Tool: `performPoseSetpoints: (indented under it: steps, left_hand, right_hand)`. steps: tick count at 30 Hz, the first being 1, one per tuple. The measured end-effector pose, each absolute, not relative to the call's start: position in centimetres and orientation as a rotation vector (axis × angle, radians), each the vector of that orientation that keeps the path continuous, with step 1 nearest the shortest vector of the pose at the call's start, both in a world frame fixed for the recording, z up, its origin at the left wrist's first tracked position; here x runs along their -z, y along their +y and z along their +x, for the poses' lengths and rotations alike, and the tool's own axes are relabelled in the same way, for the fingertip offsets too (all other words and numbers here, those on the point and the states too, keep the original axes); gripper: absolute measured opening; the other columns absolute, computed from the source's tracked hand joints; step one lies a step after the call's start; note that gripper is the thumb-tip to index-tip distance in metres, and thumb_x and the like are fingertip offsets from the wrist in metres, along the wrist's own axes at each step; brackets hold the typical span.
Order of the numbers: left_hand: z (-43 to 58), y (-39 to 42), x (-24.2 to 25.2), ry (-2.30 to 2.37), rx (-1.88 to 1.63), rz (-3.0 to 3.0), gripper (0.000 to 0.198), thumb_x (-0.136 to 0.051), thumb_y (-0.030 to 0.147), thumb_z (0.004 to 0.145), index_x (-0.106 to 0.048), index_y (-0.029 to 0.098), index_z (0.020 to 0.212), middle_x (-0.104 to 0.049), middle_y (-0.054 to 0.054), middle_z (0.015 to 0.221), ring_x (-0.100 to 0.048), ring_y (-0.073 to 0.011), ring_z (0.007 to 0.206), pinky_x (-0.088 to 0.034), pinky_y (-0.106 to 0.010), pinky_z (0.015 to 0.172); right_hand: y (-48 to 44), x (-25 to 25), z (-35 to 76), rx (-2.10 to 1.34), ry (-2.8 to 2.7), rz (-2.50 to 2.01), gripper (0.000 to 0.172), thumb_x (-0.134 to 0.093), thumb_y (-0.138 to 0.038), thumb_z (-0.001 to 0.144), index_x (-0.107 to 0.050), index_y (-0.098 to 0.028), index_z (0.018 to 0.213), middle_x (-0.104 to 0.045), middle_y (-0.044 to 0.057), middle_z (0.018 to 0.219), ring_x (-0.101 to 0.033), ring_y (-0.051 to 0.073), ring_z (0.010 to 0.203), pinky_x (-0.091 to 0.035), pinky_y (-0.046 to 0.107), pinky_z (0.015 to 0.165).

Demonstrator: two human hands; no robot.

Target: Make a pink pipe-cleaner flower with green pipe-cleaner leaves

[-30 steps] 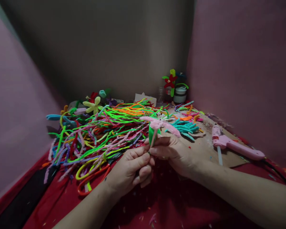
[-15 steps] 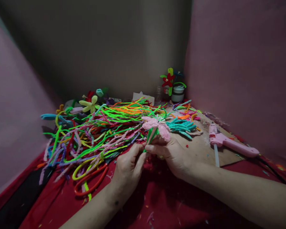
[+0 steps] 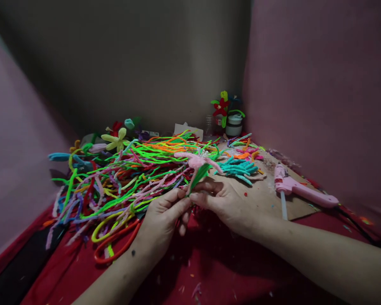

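Note:
A pink fuzzy flower (image 3: 196, 161) with pale stamens stands upright over my hands, a green leaf (image 3: 200, 176) beside its stem. Low on that stem, the thumb and fingers of my left hand (image 3: 165, 214) are pinched together. My right hand (image 3: 220, 201) closes on the stem and leaf base from the right, its thumb touching near my left fingertips. The lowest part of the stem is hidden by my fingers.
Many coloured pipe cleaners (image 3: 120, 182) are heaped at the left and centre. Turquoise pieces (image 3: 238, 168) and a pink glue gun (image 3: 305, 190) lie on brown cardboard (image 3: 260, 195). Finished flowers (image 3: 220, 106) and a jar (image 3: 234, 126) stand behind.
The flower has turned and tilted, so its petals now spread sideways and more of the green leaf shows. My left hand has rotated, with its lower fingers showing. The whole view has shifted slightly.

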State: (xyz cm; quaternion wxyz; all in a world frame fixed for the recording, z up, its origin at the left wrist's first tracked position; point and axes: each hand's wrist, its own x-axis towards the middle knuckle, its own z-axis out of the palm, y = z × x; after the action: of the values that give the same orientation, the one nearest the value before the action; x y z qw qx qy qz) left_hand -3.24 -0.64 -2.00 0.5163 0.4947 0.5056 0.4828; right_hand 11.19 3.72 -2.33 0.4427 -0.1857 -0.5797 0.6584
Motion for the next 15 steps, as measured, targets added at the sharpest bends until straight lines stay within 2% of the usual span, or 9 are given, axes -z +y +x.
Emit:
performPoseSetpoints:
  steps: [5,9,15]
  left_hand:
    - [-3.3,-0.6,2.1,1.043,-1.136,1.028,0.019,-0.061,0.03,0.077,-0.052,0.015,0.069,-0.049,0.006,0.045,-0.037,-0.0023,0.033,-0.025,-0.015,0.036]
    - [-3.2,-0.6,2.1,0.923,-1.125,0.946,0.02,-0.06,0.029,0.078,-0.05,0.015,0.069,-0.047,0.007,0.043,-0.035,-0.0014,0.031,-0.024,-0.015,0.036]
    - [-3.5,-0.4,2.3,0.844,-1.05,0.922,0.022,-0.061,0.032,0.078,-0.049,0.015,0.069,-0.046,0.007,0.044,-0.034,-0.0013,0.03,-0.025,-0.015,0.036]
  right_hand:
    - [3.8,2.6,11.0,-1.752,-1.284,-0.464,0.016,-0.07,-0.03,0.067,-0.072,-0.022,0.082,-0.064,-0.001,0.074,-0.054,0.011,0.069,-0.043,0.027,0.073]
    - [4.1,3.2,10.9,-1.766,-1.275,-0.512,0.012,-0.072,-0.028,0.066,-0.073,-0.021,0.076,-0.059,-0.003,0.064,-0.041,0.007,0.054,-0.039,0.024,0.062]
    - [4.2,3.3,11.0,-1.759,-1.33,-0.507,0.018,-0.068,-0.032,0.07,-0.072,-0.018,0.079,-0.053,-0.002,0.059,-0.039,0.008,0.055,-0.034,0.023,0.055]
